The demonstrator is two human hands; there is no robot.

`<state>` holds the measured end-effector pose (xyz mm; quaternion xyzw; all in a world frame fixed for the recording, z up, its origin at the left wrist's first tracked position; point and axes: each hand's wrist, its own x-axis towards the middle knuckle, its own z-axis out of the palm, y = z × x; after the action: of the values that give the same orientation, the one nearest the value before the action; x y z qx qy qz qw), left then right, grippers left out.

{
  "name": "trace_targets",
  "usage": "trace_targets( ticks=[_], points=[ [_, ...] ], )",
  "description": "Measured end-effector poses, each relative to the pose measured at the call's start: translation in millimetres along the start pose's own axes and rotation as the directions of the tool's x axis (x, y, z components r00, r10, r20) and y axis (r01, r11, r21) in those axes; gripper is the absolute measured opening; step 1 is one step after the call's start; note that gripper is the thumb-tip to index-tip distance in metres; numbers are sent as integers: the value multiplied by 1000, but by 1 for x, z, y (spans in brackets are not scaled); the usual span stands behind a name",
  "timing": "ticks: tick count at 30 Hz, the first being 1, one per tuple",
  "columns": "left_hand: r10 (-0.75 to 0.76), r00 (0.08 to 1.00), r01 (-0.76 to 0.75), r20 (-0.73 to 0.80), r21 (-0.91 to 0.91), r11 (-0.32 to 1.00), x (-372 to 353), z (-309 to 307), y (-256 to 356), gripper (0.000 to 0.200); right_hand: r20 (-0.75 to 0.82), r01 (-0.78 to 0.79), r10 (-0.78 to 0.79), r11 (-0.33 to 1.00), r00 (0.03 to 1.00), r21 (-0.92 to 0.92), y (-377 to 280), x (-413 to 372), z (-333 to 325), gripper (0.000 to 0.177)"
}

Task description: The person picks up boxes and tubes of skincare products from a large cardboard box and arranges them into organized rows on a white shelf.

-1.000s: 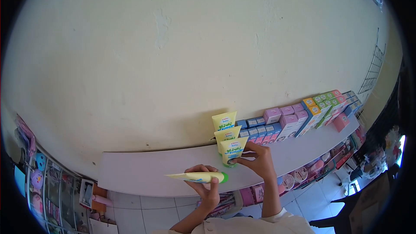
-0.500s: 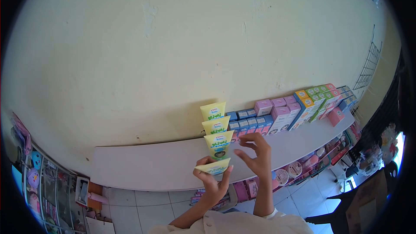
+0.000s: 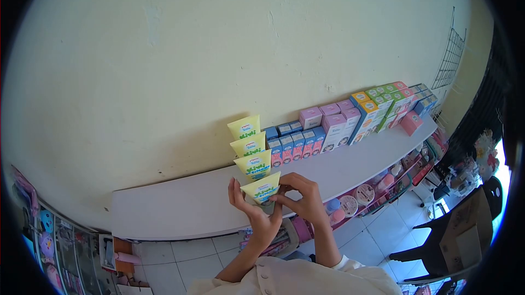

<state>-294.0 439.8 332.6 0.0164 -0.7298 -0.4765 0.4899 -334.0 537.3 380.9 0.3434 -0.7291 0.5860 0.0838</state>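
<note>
A yellow squeeze tube (image 3: 262, 187) with green and blue print stands upright, wide end up, near the front edge of the white shelf. My left hand (image 3: 258, 219) curves around its lower part, fingers on the left side and thumb on the right. At the tube's right edge, the thumb and fingers of my right hand (image 3: 303, 199) pinch it. Behind it, three matching tubes form a row back to the wall: a near tube (image 3: 254, 165), a middle tube (image 3: 249, 145) and a rear tube (image 3: 244, 127). The lower end of the held tube is hidden by my hands.
The white shelf (image 3: 169, 207) runs along a cream wall. To the right of the tubes stand blue-and-pink boxes (image 3: 298, 147), lilac boxes (image 3: 333, 125), and orange and green boxes (image 3: 377, 106). A lower rack (image 3: 363, 194) holds jars and bottles. A dark chair (image 3: 454, 235) stands at right.
The held tube has gone from tilted to upright and closer to the row. My right hand has come in from the right to touch its edge. The camera view has shifted.
</note>
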Motion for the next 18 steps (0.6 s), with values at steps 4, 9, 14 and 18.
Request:
trace_targets(
  ticks=[4,9,14,18],
  points=[
    [-89,989,120,114,-298,947,5,-3,5,85,6,1,-2,999,1000,35,1,1,1,28],
    [-88,969,162,233,-323,932,3,-7,-1,86,-5,27,-27,999,1000,30,2,0,2,28],
    [-158,945,251,287,-320,914,-3,-10,-7,86,-32,20,-20,1000,999,8,-1,0,5,27],
    [-132,964,190,231,-250,950,-9,-16,6,87,-55,35,-36,999,998,-32,-2,-4,3,33]
  ],
)
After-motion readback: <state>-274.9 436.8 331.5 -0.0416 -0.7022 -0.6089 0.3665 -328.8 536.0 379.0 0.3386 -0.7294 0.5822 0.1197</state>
